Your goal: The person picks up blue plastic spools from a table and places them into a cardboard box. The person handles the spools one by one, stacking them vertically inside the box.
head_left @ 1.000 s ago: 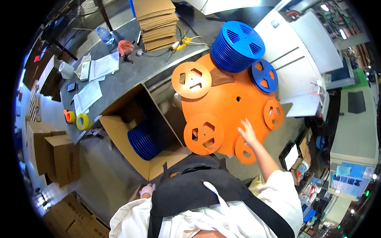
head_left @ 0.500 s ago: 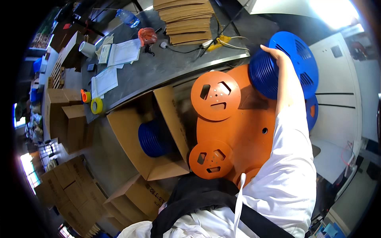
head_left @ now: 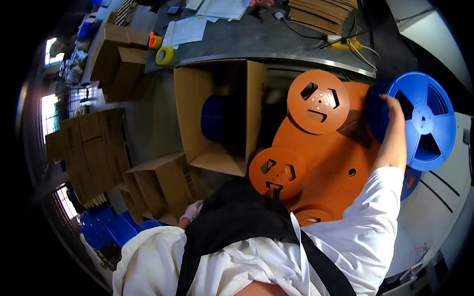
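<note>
Right hand [head_left: 393, 109] touches one blue reel stack [head_left: 441, 139] near three orange discs [head_left: 323, 91].

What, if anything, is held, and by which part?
The right grip touches the blue reel stack at its left edge; whether it holds it cannot be told, nor whether the left grip holds anything.

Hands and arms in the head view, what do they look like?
The right hand is bare, below a loose, plain white right sleeve that ends near the elbow. The left hand looks gloved, though too small to be sure; the left sleeve is also loose and white.
</note>
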Available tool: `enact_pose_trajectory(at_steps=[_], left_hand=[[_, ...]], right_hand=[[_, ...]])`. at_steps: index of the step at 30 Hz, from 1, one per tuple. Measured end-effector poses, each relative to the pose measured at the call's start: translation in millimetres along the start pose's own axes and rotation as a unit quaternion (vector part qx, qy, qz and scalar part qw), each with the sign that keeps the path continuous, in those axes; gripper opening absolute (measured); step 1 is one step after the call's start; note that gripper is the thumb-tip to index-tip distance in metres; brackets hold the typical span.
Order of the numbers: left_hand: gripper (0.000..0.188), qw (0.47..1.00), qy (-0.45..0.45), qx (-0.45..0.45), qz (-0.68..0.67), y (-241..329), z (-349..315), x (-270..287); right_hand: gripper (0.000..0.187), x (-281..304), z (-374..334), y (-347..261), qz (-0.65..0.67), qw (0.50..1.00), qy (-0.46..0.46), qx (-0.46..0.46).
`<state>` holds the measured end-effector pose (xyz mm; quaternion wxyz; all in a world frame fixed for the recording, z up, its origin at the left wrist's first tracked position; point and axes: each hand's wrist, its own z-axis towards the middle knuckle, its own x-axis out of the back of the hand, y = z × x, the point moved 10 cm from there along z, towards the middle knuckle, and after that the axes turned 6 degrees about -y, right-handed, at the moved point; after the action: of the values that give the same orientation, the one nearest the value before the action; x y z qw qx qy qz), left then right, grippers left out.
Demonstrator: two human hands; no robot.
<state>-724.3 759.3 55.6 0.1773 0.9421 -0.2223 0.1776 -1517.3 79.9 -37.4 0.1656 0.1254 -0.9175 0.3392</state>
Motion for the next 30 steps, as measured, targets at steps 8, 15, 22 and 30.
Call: enact_pose_trajectory(at_steps=[8, 15, 22, 30], left_hand=[[0.030, 0.992, 0.010, -0.012, 0.123, 65, 12, 15], [0.030, 0.991, 0.040, -0.080, 0.095, 53, 47, 63], [0.025, 0.981, 0.099, -0.162, 0.045, 58, 129, 130], [0.031, 0.930, 0.115, -0.331, -0.109, 166, 99, 251]], right_hand=[[0.046, -28, -152, 4, -0.271, 0.954, 0.129, 0.001], [0.034, -59, -308, -7, 0.054, 0.996, 0.056, 0.052], [0.038, -154, -514, -66, 0.437, 0.892, -0.033, 0.108], [0.038, -377, -614, -117, 0.676, 0.611, -0.304, 0.279]])
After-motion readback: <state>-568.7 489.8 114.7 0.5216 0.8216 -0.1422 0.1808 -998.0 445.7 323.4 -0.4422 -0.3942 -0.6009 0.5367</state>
